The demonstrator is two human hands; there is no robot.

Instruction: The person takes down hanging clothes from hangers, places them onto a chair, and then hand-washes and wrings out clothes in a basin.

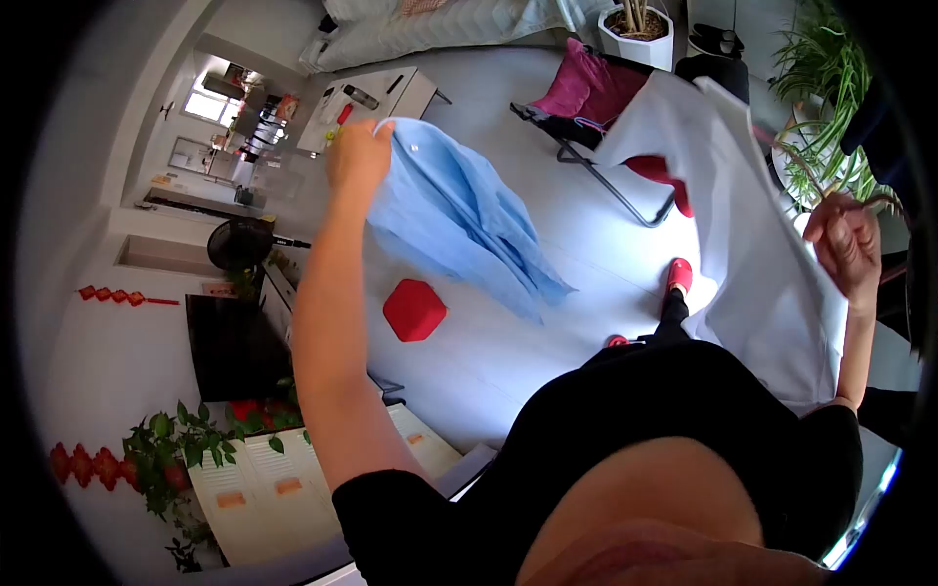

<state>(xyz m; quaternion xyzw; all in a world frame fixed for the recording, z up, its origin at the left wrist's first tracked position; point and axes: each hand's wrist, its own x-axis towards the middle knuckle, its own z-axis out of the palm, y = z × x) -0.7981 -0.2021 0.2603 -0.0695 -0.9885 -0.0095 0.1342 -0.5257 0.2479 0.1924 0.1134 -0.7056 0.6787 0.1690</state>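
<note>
In the head view, my left hand (362,156) is raised and closed on the edge of a light blue shirt (459,210), which hangs down at a slant. At the right, my right hand (845,244) has its fingers curled at the edge of a large white garment (747,225). This cloth is spread in front of my right side and looks blurred in places. Near the right hand runs a thin, brownish, rod-like thing (803,161); whether the fingers grip it too, I cannot tell.
A red hexagonal stool (415,311) stands on the pale floor. Behind the white cloth is a folding frame chair (625,195) with dark pink cloth (583,86) on it. A white table (415,93), a potted plant (635,39) and a black fan (239,244) stand farther off.
</note>
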